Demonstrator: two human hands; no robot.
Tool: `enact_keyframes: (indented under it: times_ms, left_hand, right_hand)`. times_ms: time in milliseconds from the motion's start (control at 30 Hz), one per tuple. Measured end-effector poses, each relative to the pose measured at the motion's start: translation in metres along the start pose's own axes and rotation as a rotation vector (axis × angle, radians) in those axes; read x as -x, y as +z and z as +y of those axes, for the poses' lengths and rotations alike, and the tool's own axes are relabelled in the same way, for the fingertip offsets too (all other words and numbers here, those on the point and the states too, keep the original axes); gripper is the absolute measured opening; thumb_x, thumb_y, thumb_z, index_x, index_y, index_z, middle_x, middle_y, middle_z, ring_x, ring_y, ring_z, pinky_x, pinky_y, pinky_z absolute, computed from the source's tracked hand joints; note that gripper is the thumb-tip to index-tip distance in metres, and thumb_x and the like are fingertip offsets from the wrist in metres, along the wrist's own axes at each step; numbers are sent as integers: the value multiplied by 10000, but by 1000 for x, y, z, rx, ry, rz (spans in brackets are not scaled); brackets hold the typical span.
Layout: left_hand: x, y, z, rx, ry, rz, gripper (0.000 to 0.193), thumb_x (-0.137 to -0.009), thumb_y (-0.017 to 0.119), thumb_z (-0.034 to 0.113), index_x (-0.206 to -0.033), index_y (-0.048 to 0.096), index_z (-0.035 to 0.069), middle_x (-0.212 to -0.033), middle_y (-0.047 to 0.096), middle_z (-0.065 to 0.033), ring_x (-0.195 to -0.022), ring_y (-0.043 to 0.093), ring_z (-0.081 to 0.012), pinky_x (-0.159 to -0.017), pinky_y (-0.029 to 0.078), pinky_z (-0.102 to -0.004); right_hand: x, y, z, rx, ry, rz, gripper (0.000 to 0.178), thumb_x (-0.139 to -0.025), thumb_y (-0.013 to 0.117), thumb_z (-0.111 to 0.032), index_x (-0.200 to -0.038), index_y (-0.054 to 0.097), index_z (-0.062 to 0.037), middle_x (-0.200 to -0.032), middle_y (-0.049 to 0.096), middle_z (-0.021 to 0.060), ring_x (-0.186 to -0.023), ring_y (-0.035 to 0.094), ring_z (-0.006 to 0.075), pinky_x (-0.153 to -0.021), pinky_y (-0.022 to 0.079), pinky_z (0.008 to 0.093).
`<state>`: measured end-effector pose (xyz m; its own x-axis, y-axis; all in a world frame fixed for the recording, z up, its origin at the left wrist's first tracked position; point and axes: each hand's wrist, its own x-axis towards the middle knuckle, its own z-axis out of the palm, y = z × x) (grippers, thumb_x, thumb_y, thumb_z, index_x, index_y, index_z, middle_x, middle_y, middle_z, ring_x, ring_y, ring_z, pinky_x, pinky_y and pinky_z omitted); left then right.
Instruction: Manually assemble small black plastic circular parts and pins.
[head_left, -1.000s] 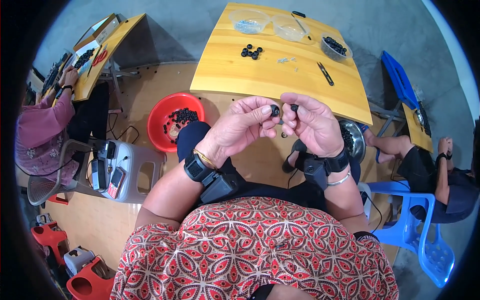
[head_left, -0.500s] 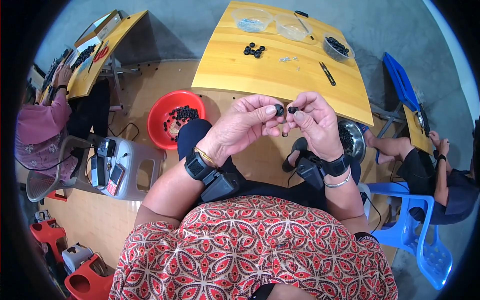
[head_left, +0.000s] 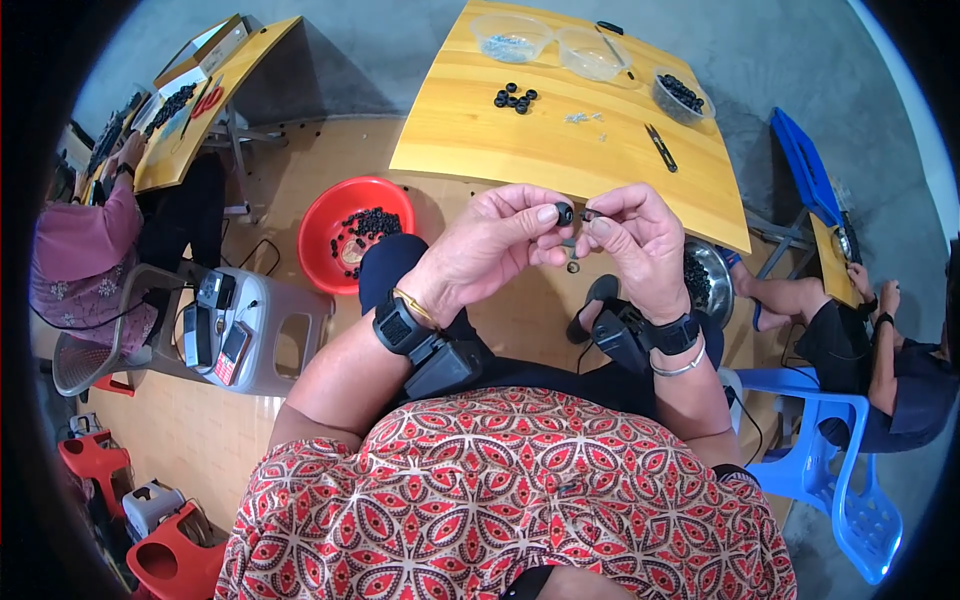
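Left hand (head_left: 490, 240): you pinch a round black piece (head_left: 564, 214).
Right hand (head_left: 645, 245): you pinch a small dark piece (head_left: 587, 215).
Between hands: both, close; you seem to be lining them up.
Next move: probably needs steadiness.

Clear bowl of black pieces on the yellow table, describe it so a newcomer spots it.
Start with the big yellow wooden table at top centre and follow it to its right edge. Toward the far corner sits a clear round bowl. Unlike the two clear bowls to its left, it holds a heap of black pieces.
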<state>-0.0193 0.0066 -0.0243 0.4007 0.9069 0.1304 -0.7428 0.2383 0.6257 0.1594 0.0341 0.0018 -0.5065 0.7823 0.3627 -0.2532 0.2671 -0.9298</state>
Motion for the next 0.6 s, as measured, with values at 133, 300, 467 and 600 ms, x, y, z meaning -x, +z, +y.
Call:
enact_keyframes:
  times_ms: [133, 300, 467, 600]
  left_hand:
    - [-1, 0, 1, 4, -2, -4, 183, -860, 514, 109, -1001, 566, 5, -853, 619, -101, -752, 602, -148, -652, 506, -267]
    - [-1, -1, 1, -4, 6, 24, 168, -859, 511, 96, -985, 571, 2, -846, 622, -104, -736, 607, -152, -649, 514, -262]
    - [0, 0, 1, -30, 15, 48, 157, -854, 516, 82, -975, 570, -2, -851, 621, -109, -728, 610, -159, -650, 516, -261]
    - [0, -1, 1, -84, 26, 66, 153, -845, 528, 72, -970, 573, -3, -849, 619, -115, -711, 612, -168, -649, 519, -266]
  right_hand:
    - [1, 5, -3, 74, -71, 28, 128, -800, 565, 20, -904, 491, 11, -811, 558, 68, -675, 563, 111, -610, 481, 217]
    - [1, 10, 0, 140, -94, 56, 118, -794, 567, 31, -885, 497, 2, -801, 556, 58, -681, 559, 95, -592, 482, 209]
    - [0, 8, 4, 228, -129, 30, 112, -794, 571, 26, -870, 494, -3, -797, 552, 50, -685, 556, 83, -579, 473, 201]
    - [1, 8, 4, 289, -126, 41, 107, -781, 585, 30, -839, 502, -8, -771, 556, 38, -675, 541, 68, -578, 455, 192]
